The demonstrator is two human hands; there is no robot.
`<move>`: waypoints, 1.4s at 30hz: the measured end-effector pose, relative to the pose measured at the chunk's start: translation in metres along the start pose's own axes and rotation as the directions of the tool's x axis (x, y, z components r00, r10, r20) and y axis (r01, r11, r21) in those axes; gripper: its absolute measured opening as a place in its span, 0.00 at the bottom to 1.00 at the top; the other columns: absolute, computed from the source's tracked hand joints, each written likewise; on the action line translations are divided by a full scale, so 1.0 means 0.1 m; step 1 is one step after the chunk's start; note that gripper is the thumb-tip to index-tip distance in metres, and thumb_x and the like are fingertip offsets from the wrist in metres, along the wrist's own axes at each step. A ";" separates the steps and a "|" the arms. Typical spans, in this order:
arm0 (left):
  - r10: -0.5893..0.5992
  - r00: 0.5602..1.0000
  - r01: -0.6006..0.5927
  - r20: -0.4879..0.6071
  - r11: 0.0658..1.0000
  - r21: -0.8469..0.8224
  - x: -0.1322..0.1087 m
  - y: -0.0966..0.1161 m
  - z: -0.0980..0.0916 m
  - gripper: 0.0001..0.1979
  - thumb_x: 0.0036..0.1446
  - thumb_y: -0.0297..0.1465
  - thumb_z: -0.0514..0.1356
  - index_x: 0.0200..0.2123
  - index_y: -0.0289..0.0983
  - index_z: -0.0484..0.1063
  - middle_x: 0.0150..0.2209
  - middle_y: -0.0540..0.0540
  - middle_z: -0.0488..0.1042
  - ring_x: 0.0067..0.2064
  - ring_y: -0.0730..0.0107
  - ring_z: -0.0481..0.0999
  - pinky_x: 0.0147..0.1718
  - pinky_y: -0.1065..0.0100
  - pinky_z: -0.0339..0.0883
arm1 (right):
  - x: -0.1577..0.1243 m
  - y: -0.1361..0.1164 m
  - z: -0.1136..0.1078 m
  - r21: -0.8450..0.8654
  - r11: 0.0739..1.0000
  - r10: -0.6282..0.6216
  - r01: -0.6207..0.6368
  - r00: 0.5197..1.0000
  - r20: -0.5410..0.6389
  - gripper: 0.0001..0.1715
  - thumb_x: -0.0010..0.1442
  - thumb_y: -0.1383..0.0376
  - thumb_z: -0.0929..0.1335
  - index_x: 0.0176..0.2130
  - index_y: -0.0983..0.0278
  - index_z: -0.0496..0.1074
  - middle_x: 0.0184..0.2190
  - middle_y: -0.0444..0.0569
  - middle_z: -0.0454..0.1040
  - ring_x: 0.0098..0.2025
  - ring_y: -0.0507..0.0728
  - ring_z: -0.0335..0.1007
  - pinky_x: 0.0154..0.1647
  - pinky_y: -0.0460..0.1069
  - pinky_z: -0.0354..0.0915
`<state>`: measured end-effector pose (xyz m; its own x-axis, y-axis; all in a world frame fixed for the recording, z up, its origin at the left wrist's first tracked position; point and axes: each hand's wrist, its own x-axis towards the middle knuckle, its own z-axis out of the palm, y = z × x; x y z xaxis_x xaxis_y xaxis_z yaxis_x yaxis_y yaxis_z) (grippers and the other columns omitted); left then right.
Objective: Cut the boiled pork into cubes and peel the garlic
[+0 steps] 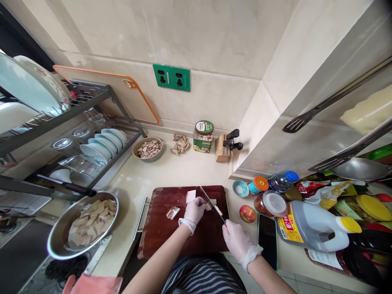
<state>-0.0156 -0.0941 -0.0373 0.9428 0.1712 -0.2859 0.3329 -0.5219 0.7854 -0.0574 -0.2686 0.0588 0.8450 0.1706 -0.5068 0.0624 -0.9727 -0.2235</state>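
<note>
My gloved right hand is closed around the handle of a knife, whose blade points away across the dark red cutting board. Curled fingers of my gloved left hand press down beside the blade; what lies under them is mostly hidden. A flat white food piece lies against the back of those fingers. Right of the blade are pale cut pieces, partly covered by the knife. One more piece with a brownish edge rests left of my left hand.
A metal pot of pale slices stands at left, below a dish rack. Behind the board are a bowl, ginger, a green-labelled jar and a knife block. An apple, phone and bottles crowd the right.
</note>
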 end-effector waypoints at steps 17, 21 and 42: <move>-0.037 0.999 0.037 0.030 0.999 0.017 0.05 0.01 -0.01 0.03 0.49 0.24 0.59 0.26 0.37 0.70 0.25 0.53 0.72 0.29 0.75 0.69 0.33 0.73 0.62 | 0.04 -0.09 -0.05 -0.027 1.000 0.006 -0.005 0.999 0.048 0.16 0.65 0.65 0.55 0.36 0.63 0.69 0.32 0.54 0.77 0.35 0.59 0.75 0.26 0.48 0.55; -0.042 0.997 0.038 0.060 0.997 0.065 0.07 0.05 -0.04 0.03 0.49 0.23 0.59 0.26 0.36 0.71 0.24 0.53 0.71 0.28 0.75 0.68 0.33 0.72 0.62 | 0.10 -0.12 -0.11 -0.031 0.999 0.009 -0.006 0.996 0.085 0.16 0.64 0.65 0.55 0.37 0.64 0.69 0.34 0.56 0.77 0.37 0.60 0.75 0.28 0.48 0.57; -0.033 0.997 0.023 0.070 0.990 0.140 0.15 0.11 -0.13 0.04 0.50 0.25 0.59 0.30 0.36 0.73 0.25 0.50 0.71 0.30 0.72 0.69 0.34 0.71 0.62 | 0.57 -0.15 0.16 0.027 0.999 -0.044 0.043 0.999 0.024 0.19 0.64 0.63 0.55 0.40 0.65 0.71 0.35 0.57 0.77 0.38 0.58 0.75 0.32 0.48 0.61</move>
<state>0.0021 -0.0869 -0.0259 0.9279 0.1300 -0.3494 0.3495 -0.6295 0.6940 -0.0192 -0.2414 0.0198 0.8283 0.2167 -0.5167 0.0844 -0.9599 -0.2672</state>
